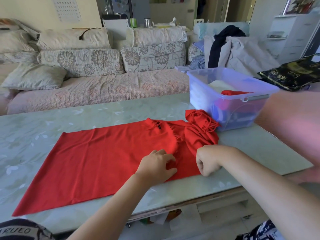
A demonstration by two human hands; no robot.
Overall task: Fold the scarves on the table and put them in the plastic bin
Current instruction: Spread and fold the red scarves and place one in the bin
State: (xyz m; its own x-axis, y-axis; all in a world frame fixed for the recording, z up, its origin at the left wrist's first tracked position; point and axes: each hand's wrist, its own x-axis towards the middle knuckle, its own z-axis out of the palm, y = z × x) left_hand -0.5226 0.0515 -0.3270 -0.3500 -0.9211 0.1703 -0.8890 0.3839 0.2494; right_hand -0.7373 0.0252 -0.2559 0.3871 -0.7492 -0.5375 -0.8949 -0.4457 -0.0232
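Pinching a pucker of red cloth, the fingers (pixel 168 157) of your left hand (pixel 155 164) are bent toward the thumb and clamped on the red scarf (pixel 97 161) near its right end. Just to the right, your right hand (pixel 207 160) is curled into a fist at the scarf's near right corner. Its fingers are closed on the cloth edge where the bunched part runs down into it. Your two hands sit near each other without touching.

From your hands the scarf spreads flat to the left across the pale green worktop (pixel 52 122), reaching almost to the near left edge. Its right end is heaped and wrinkled, and the fringe (pixel 210 126) trails against the near wall of the plastic bin (pixel 200 96).

That bin stands at the far right of the worktop, clear and bluish. Inside it you can see a folded red cloth (pixel 232 92) by the near rim and something white (pixel 219 84) behind it. A black bag (pixel 292 75) lies right of the bin. Beyond the worktop runs a sofa (pixel 103 90) with flowered cushions, and clothes (pixel 242 51) are piled at its right end.
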